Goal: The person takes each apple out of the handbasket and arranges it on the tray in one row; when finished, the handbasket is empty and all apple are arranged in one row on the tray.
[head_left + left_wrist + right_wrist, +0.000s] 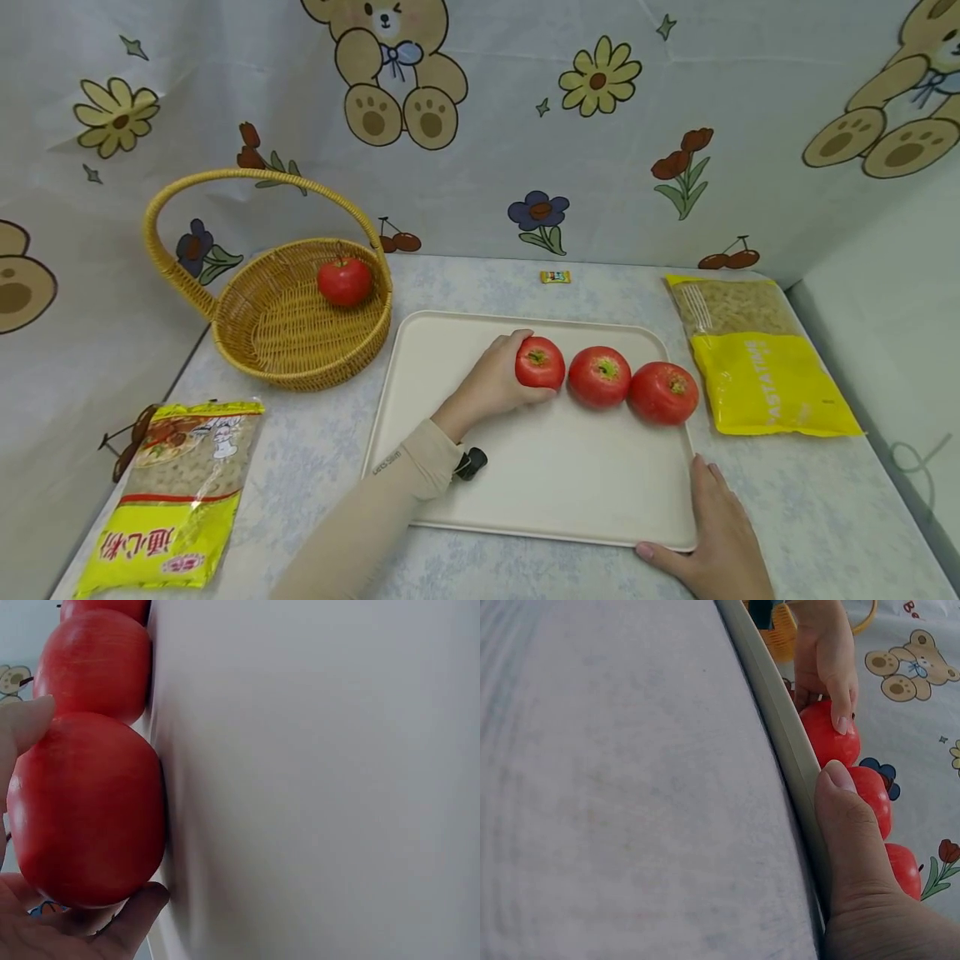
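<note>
On the white tray (555,483) three red apples stand in a row. My left hand (498,375) grips the leftmost apple (540,362), thumb on its near side and fingers around the far side; in the left wrist view this apple (90,810) sits at the tray surface. Beside it are the middle apple (599,377) and the right apple (663,393). My right hand (716,533) rests at the tray's near right corner, thumb at the front edge and fingers along the right side. The right wrist view shows its thumb (847,832) extended against the rim.
A wicker basket (300,371) with a tall handle stands at the back left, holding another red apple (345,281). One pasta bag (176,492) lies at the left, another pasta bag (765,358) at the right. A small wrapped candy (555,277) lies behind the tray.
</note>
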The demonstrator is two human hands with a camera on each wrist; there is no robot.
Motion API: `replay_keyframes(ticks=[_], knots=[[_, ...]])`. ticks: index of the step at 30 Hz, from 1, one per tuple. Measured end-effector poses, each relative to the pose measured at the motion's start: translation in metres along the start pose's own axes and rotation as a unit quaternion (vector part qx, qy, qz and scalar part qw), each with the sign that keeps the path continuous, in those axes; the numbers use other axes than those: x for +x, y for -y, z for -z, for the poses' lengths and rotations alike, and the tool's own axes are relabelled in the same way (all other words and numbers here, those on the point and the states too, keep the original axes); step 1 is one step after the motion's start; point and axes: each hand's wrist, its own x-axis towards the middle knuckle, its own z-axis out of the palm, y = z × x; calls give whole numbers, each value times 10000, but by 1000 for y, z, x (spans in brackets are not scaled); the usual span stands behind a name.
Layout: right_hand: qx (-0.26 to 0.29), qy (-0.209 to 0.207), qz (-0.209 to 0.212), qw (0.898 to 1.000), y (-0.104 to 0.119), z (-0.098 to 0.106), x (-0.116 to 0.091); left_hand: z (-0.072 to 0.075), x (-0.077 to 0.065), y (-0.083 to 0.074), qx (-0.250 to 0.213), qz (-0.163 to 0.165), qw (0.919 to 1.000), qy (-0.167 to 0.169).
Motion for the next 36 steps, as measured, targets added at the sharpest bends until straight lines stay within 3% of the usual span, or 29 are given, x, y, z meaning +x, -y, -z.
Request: replay_keyframes(ticks=[12,17,21,26,29,36], knots=[[74,62,-22,10000,-2,-2,3,1,-1,-2,226,-69,9995,198],[58,21,55,10000,-3,-2,2,10,-8,-7,440,-86,9990,-23],[59,10,99,9999,-2,-2,2,32,-21,-15,431,-204,9977,-481],[21,88,-16,10000,-1,-1,3,68,-42,-14,234,-389,9884,-1451],[13,104,-48,9999,-1,0,3,91,-55,-6,176,-432,9777,-2047],[55,116,-50,9999,-2,-1,3,142,-70,32,-33,-15,9514,-3080]])
